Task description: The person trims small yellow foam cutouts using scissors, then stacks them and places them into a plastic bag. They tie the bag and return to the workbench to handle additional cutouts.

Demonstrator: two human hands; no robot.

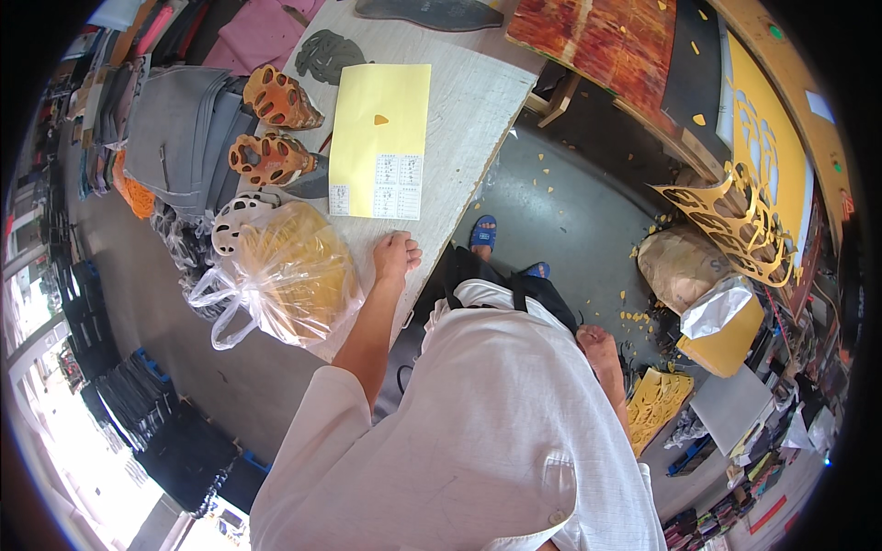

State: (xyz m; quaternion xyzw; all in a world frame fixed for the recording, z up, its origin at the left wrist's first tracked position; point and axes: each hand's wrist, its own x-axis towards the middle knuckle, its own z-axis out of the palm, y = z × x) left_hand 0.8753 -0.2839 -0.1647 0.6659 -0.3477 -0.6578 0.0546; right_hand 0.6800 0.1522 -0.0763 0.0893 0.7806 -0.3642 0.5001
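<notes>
My left hand (397, 255) rests on the light wooden table (459, 129) near its edge, fingers curled into a fist with nothing showing in them. Just beyond it lies a yellow sheet (381, 101) with printed labels along its lower part and a small yellow cut-out piece (380, 119) on it. To the left of that hand sits a knotted clear plastic bag (289, 275) of yellow pieces. My right hand (599, 345) hangs low by my right side, its fingers curled in, touching nothing that I can see.
Orange perforated shoe uppers (283, 99) and folded grey material (175, 138) lie at the table's left. On the right are a yellow punched sheet (735, 220), a brown sack (680, 266) and a board (597, 46). Yellow scraps litter the grey floor (551, 211).
</notes>
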